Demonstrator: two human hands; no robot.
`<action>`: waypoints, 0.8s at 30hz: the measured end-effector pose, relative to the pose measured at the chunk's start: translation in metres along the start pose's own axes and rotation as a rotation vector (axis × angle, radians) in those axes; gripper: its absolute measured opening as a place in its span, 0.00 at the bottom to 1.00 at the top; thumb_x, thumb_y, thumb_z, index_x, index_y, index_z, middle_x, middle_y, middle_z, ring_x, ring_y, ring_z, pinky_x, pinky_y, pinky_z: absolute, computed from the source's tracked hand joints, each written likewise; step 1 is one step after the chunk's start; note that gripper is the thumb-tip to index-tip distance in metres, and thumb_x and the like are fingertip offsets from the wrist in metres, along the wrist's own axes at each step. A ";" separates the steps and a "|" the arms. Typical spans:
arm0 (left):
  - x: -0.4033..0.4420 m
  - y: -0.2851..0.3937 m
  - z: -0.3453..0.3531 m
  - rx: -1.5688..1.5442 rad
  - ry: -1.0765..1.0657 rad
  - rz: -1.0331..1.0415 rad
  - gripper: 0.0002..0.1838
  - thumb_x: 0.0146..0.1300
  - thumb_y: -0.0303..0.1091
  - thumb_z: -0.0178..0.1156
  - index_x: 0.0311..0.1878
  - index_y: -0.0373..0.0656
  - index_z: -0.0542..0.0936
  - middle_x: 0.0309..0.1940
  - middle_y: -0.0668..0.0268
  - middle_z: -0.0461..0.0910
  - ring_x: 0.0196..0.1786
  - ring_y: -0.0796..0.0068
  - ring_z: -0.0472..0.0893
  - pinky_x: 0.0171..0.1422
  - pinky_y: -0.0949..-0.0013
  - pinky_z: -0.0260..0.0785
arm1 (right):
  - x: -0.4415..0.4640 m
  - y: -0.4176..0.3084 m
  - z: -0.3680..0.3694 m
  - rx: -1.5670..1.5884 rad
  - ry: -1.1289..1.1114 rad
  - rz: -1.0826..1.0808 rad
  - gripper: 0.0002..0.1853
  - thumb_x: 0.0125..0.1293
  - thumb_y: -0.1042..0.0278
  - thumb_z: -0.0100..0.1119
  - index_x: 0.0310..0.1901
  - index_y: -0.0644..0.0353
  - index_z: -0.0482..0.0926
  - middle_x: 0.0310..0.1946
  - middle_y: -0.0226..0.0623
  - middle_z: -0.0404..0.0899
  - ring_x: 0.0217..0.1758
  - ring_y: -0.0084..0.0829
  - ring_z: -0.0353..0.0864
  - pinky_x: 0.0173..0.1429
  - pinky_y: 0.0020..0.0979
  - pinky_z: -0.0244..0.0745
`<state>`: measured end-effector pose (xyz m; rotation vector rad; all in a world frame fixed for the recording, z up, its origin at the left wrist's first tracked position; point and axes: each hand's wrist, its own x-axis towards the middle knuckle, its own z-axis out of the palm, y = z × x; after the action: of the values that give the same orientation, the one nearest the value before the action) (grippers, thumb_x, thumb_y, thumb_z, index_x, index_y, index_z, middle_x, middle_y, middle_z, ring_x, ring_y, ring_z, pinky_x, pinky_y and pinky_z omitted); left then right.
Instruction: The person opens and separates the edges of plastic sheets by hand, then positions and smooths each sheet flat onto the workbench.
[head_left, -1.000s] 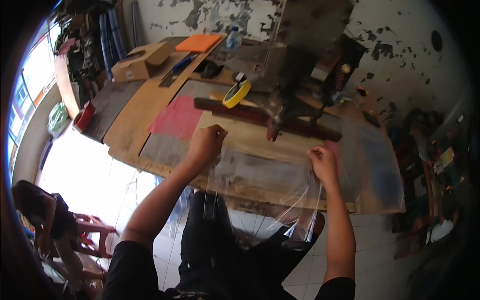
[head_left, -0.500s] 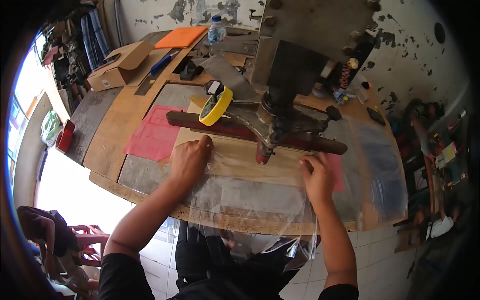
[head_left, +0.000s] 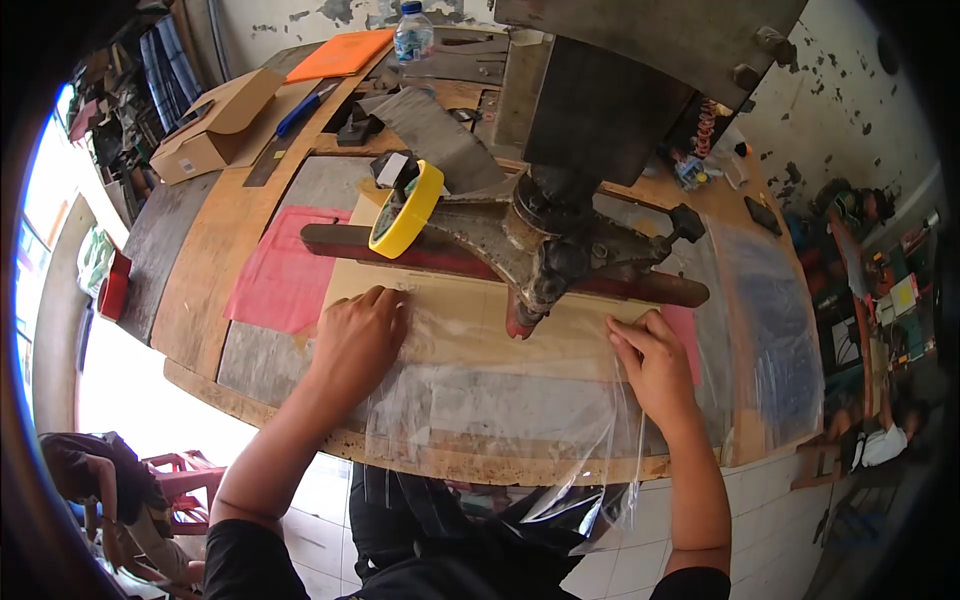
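Note:
A clear plastic sheet (head_left: 500,410) stretches between my hands and drapes over the table's front edge. My left hand (head_left: 362,335) is closed at its left side, fingers curled down on the plastic over a tan sheet (head_left: 460,310). My right hand (head_left: 655,365) pinches the right edge of the plastic between thumb and fingers. Just beyond my hands, the long red bar (head_left: 400,253) of a metal press (head_left: 550,225) lies across the tan sheet; the far edge of the plastic is hard to make out there. A yellow tape roll (head_left: 408,212) rests on the press arm.
Pink sheets (head_left: 280,270) lie under the bar's left end. More clear plastic (head_left: 770,340) is stacked at the right. Behind stand a cardboard box (head_left: 215,125), a blue cutter (head_left: 303,112), an orange folder (head_left: 342,54) and a water bottle (head_left: 413,40). Another person (head_left: 110,490) is at lower left.
The view has shifted and come closer to the press. My right hand has moved slightly right and down with the plastic edge; my left hand stays on the left side.

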<state>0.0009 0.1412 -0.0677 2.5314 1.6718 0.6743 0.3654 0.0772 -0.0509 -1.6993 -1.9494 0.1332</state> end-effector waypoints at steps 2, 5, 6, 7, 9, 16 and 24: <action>0.000 -0.001 0.000 -0.035 0.000 0.004 0.08 0.73 0.32 0.61 0.48 0.41 0.85 0.37 0.57 0.86 0.42 0.52 0.86 0.48 0.52 0.76 | 0.000 0.003 0.001 0.013 -0.020 -0.014 0.13 0.69 0.75 0.69 0.54 0.59 0.89 0.37 0.40 0.77 0.39 0.39 0.82 0.43 0.40 0.79; -0.002 0.002 0.001 -0.056 0.017 0.007 0.09 0.72 0.31 0.61 0.51 0.40 0.85 0.39 0.57 0.86 0.43 0.51 0.86 0.50 0.53 0.75 | -0.002 0.009 0.003 0.045 -0.027 -0.043 0.15 0.67 0.79 0.68 0.55 0.58 0.89 0.37 0.39 0.77 0.40 0.38 0.82 0.43 0.39 0.79; -0.002 0.002 0.001 -0.056 0.005 -0.008 0.09 0.72 0.30 0.62 0.51 0.40 0.85 0.39 0.57 0.86 0.43 0.51 0.86 0.50 0.53 0.75 | -0.003 0.011 0.003 0.050 -0.013 -0.073 0.17 0.66 0.81 0.68 0.56 0.58 0.89 0.37 0.39 0.77 0.39 0.38 0.82 0.43 0.39 0.79; 0.000 0.001 0.000 -0.056 -0.007 -0.019 0.10 0.71 0.30 0.62 0.52 0.40 0.85 0.40 0.57 0.86 0.43 0.51 0.86 0.50 0.53 0.75 | -0.003 0.013 0.004 0.055 0.004 -0.102 0.19 0.65 0.83 0.67 0.56 0.58 0.88 0.37 0.39 0.77 0.39 0.37 0.82 0.42 0.39 0.79; 0.001 0.001 -0.002 -0.081 0.003 -0.014 0.10 0.71 0.30 0.63 0.52 0.40 0.85 0.40 0.56 0.86 0.43 0.51 0.86 0.50 0.53 0.76 | -0.003 0.014 0.006 0.043 0.013 -0.100 0.19 0.65 0.83 0.67 0.57 0.57 0.88 0.37 0.39 0.76 0.39 0.38 0.82 0.42 0.39 0.79; 0.006 0.007 -0.007 -0.162 0.008 -0.038 0.11 0.70 0.29 0.64 0.53 0.39 0.86 0.39 0.55 0.86 0.41 0.49 0.85 0.48 0.53 0.76 | -0.002 0.024 0.007 -0.010 0.044 -0.097 0.21 0.63 0.84 0.67 0.57 0.56 0.89 0.37 0.39 0.75 0.40 0.40 0.81 0.43 0.40 0.79; 0.009 0.014 -0.003 -0.139 0.030 -0.055 0.11 0.71 0.30 0.63 0.52 0.40 0.86 0.37 0.57 0.85 0.39 0.52 0.85 0.48 0.55 0.75 | 0.003 0.029 0.005 -0.011 0.058 -0.082 0.22 0.60 0.86 0.67 0.56 0.57 0.89 0.37 0.40 0.76 0.41 0.40 0.80 0.45 0.41 0.79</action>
<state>0.0147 0.1426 -0.0588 2.3837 1.6352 0.7975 0.3885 0.0869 -0.0660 -1.6100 -1.9770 0.0429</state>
